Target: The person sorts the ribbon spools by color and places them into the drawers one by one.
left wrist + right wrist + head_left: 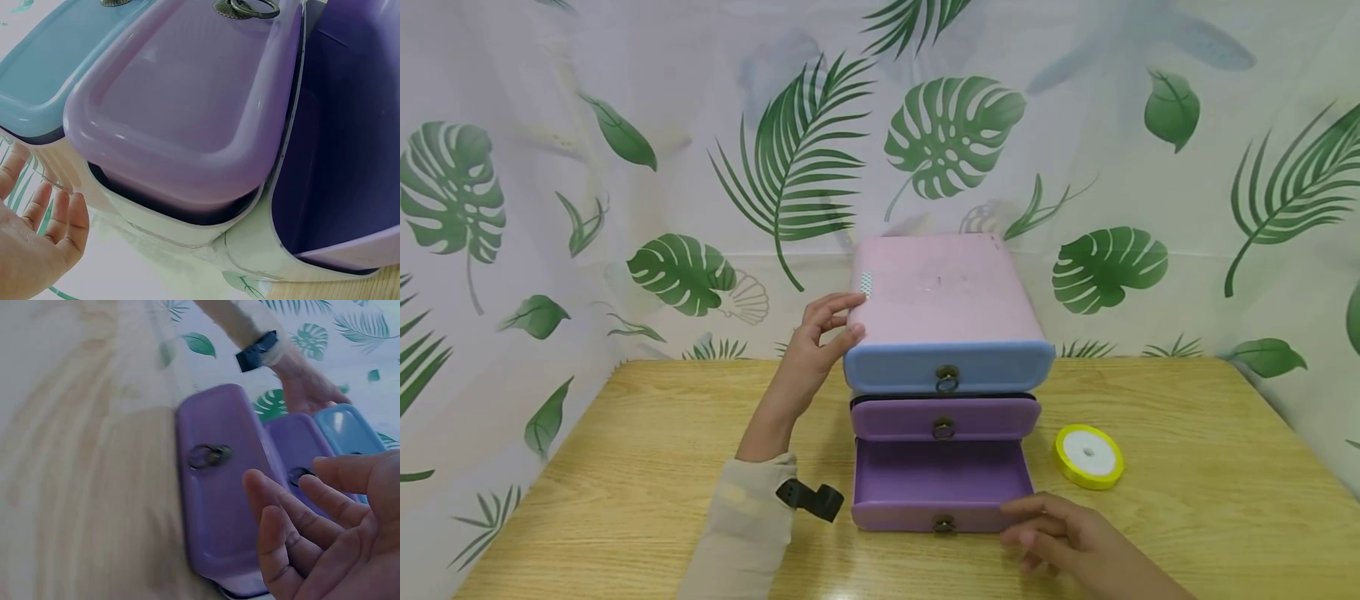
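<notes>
A small chest of three drawers with a pink top [947, 292] stands on the table. Its blue top drawer [891, 369] is closed, and the purple middle drawer [898, 421] sticks out slightly. Pulled well out, the purple bottom drawer [902, 518] shows a bare inside. My left hand [808, 358] touches the chest's upper left side, fingertips at the top edge; in the left wrist view its fingers [57, 215] are loosely bent. My right hand [1071, 537] is at the bottom drawer's front right corner, fingers relaxed and gripping nothing; whether they touch it I cannot tell.
A spool of yellow ribbon [1075, 450] with a white core lies right of the chest on the wooden table [1210, 467]. A leaf-printed cloth [685, 200] hangs behind. Ring pulls [211, 455] hang on the drawer fronts. A black strap [808, 498] circles the left sleeve.
</notes>
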{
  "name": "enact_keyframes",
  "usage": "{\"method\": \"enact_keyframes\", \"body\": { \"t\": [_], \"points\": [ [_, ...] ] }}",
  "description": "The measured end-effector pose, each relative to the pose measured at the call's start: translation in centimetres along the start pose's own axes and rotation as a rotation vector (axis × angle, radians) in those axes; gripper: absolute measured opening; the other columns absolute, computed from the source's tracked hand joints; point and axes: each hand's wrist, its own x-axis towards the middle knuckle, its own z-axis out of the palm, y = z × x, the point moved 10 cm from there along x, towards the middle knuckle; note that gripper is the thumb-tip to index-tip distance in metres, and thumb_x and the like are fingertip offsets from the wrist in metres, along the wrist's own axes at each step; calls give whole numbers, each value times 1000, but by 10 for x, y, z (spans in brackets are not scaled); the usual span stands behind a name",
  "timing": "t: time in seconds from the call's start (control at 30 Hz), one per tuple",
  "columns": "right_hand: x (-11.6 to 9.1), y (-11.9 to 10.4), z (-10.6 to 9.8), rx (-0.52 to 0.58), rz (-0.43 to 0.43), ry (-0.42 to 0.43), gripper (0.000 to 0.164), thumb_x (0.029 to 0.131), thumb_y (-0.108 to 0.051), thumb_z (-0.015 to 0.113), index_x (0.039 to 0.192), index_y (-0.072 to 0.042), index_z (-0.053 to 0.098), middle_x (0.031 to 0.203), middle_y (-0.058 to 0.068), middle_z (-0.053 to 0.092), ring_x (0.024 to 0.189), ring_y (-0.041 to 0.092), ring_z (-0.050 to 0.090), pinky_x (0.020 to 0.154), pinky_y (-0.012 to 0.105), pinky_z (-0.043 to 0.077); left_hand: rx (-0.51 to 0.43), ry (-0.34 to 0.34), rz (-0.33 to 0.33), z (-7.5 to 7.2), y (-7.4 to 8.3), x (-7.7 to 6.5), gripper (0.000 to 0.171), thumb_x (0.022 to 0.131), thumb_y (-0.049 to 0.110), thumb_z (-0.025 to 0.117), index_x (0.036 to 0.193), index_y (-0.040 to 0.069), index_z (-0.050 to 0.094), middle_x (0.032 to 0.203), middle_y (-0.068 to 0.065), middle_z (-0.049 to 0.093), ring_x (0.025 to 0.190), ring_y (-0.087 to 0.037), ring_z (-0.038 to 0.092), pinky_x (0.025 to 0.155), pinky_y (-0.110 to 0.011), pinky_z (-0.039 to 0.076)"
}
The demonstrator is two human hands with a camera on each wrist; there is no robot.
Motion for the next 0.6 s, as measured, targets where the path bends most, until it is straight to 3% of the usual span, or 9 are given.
{"method": "enact_keyframes", "body": {
  "t": [0.13, 0.2, 0.27, 0.37, 0.43, 0.6],
  "points": [
    [-6, -10, -13, -44, -61, 33, 40, 103, -7, 39, 137, 14, 36, 114, -7, 69, 91, 13, 68, 79, 30, 56, 2, 3, 3, -1, -1, 0, 46, 96, 33, 57, 139, 19, 50, 151, -1, 26, 130, -30, 36, 97, -45, 42],
    [-8, -13, -21, -101, -72, 80, 36, 103, -7, 40, 137, 4, 43, 113, -11, 69, 90, 12, 68, 76, 30, 56, 0, 2, 5, -1, -1, 0, 46, 96, 34, 57, 139, 19, 50, 151, -1, 26, 130, -30, 35, 97, -46, 42],
    [-11, -14, -30, -154, -58, 125, 35, 103, -8, 40, 137, -13, 49, 112, -13, 70, 90, 11, 68, 72, 30, 55, -2, 1, 8, 0, 0, 0, 46, 96, 33, 57, 139, 18, 50, 152, -1, 26, 129, -30, 36, 97, -46, 42],
    [-16, -16, -43, -229, -53, 184, 40, 103, -8, 40, 132, -34, 50, 112, -17, 69, 88, 9, 68, 66, 29, 52, -3, 0, 13, 0, 1, 0, 46, 96, 32, 56, 139, 17, 51, 152, -2, 26, 129, -31, 36, 96, -45, 42],
    [-20, -16, -51, -247, -45, 211, 42, 103, -9, 39, 130, -40, 48, 113, -18, 69, 89, 9, 68, 66, 28, 51, -2, 1, 14, 0, 1, 0, 46, 96, 33, 57, 139, 18, 51, 152, -1, 26, 129, -30, 36, 96, -45, 42],
    [-27, -17, -70, -317, -59, 315, 38, 102, -8, 44, 131, -33, 50, 112, -19, 69, 89, 7, 67, 66, 27, 51, -3, 1, 13, 0, 0, 0, 49, 95, 39, 58, 138, 18, 51, 151, -1, 27, 129, -30, 36, 97, -45, 41]
  ]
}}
